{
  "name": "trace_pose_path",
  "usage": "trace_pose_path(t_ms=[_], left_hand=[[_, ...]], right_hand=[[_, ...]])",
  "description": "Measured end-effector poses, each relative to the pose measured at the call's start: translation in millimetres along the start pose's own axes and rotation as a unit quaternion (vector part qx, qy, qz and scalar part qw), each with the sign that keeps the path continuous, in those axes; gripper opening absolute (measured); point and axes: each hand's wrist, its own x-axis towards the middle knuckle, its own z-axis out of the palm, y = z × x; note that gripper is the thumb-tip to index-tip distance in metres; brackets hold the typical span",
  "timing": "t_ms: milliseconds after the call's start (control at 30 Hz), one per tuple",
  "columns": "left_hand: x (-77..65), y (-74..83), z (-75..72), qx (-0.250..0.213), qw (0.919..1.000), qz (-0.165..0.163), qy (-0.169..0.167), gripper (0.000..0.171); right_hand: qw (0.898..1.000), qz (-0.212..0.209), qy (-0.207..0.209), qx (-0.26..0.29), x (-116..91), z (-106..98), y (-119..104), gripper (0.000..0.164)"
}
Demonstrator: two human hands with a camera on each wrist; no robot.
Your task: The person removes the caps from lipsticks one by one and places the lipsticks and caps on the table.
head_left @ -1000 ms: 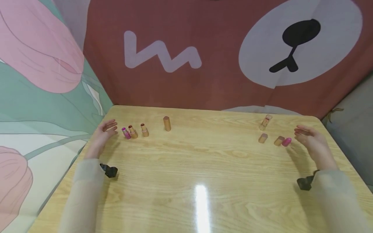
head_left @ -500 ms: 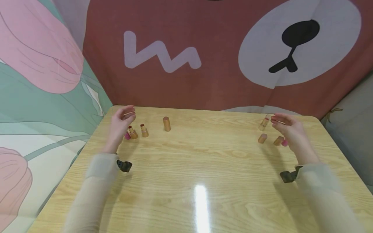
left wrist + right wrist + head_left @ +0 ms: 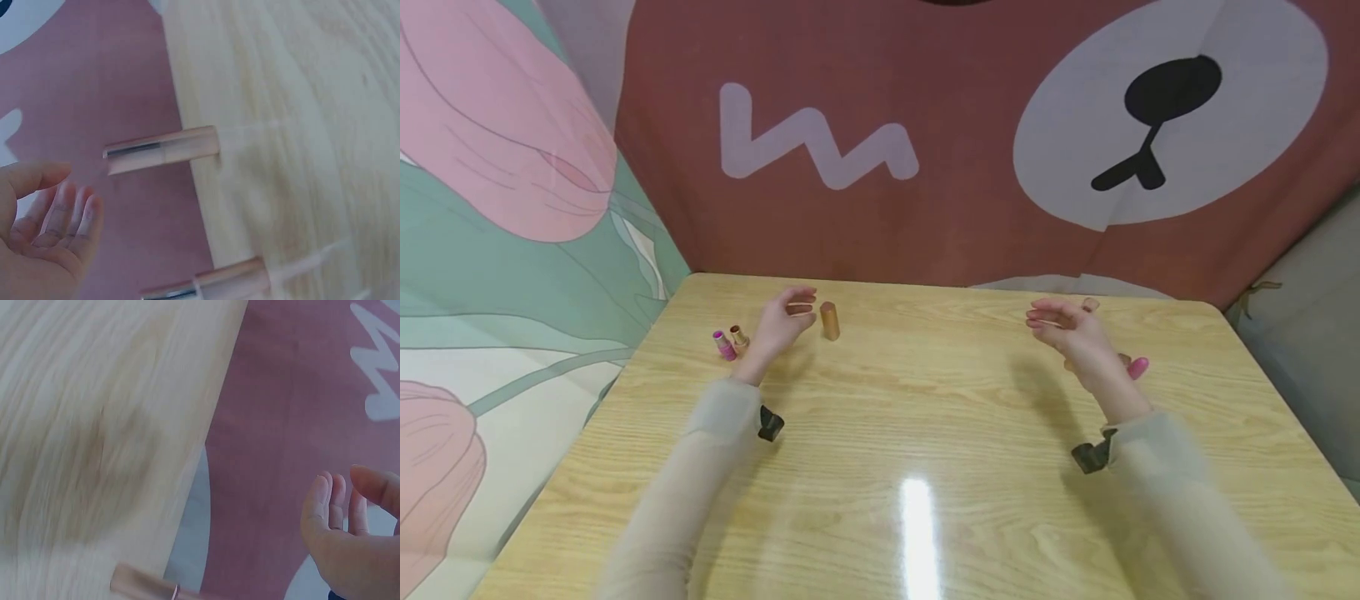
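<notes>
My left hand [image 3: 784,321] hovers over the table with loosely bent fingers, holding nothing. Just right of its fingertips stands a gold lipstick tube [image 3: 830,322]. In the left wrist view this tube [image 3: 164,150] is upright near the table edge, apart from the hand [image 3: 47,234]. A magenta lipstick [image 3: 725,346] and a gold lipstick [image 3: 738,336] stand left of that wrist; another is hidden behind the hand. On the right, my right hand [image 3: 1075,337] floats with relaxed fingers and holds nothing. It overlaps a clear-capped lipstick [image 3: 1090,305] and gold caps behind it.
A magenta cap [image 3: 1138,367] lies beside a gold cap [image 3: 1125,359] at the right. The wooden table [image 3: 880,417] backs onto a brown printed cloth [image 3: 850,225]. A floral cloth [image 3: 535,275] hangs along the left side.
Both hands have moved inward, the left rightward past the open lipsticks toward the gold tube, the right leftward across the clear-capped lipstick. The lipsticks and caps stay where they were.
</notes>
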Motion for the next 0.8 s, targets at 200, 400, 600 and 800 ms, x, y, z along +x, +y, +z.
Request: trace_pose_path(t_ms=[200, 400, 600, 800], left_hand=[[7.5, -2.1, 12.5, 0.025, 0.9995, -0.019, 0.007, 0.047], [12.2, -4.3, 15.3, 0.044, 0.9982, -0.04, -0.003, 0.051], [15.2, -11.2, 16.3, 0.062, 0.9968, -0.048, -0.018, 0.051], [19.0, -18.7, 21.3, 0.057, 0.9972, -0.042, -0.025, 0.045]], right_hand=[[0.999, 0.004, -0.016, -0.043, 6, 19, 6, 0.027], [0.999, 0.015, -0.012, -0.047, 10, 34, 10, 0.033], [0.998, 0.022, -0.018, -0.047, 16, 50, 14, 0.037], [0.998, 0.026, -0.026, -0.051, 23, 65, 17, 0.044]])
